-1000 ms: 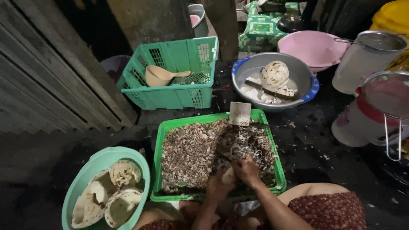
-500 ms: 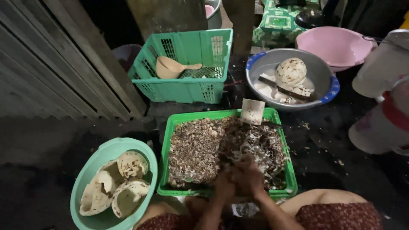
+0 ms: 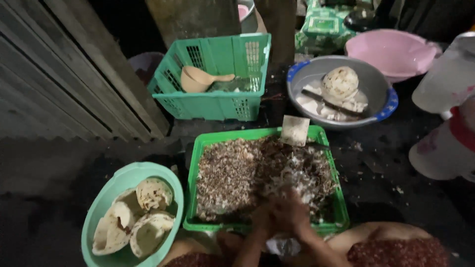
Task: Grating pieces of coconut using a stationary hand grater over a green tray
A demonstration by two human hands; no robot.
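The green tray [image 3: 198, 163] of brown shavings and white scrapings lies with its long axis across the view. A grey metal basin [image 3: 381, 99] holding peeled coconut sits beyond the tray's far right corner, and a teal bowl [image 3: 99, 207] of coconut halves lies left of it. Over the tray's near edge the left hand [image 3: 262, 217] and right hand [image 3: 294, 215] press together, blurred, so I cannot tell how the fingers are set or which way any held piece points; scraping seems best kept over the tray.

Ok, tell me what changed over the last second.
Both hands have drawn together at the near edge of the green tray: the left hand and right hand now press against each other, blurred, over the brown and white scrapings. What they grip cannot be made out. The teal basin, green basket and grey bowl stayed put.
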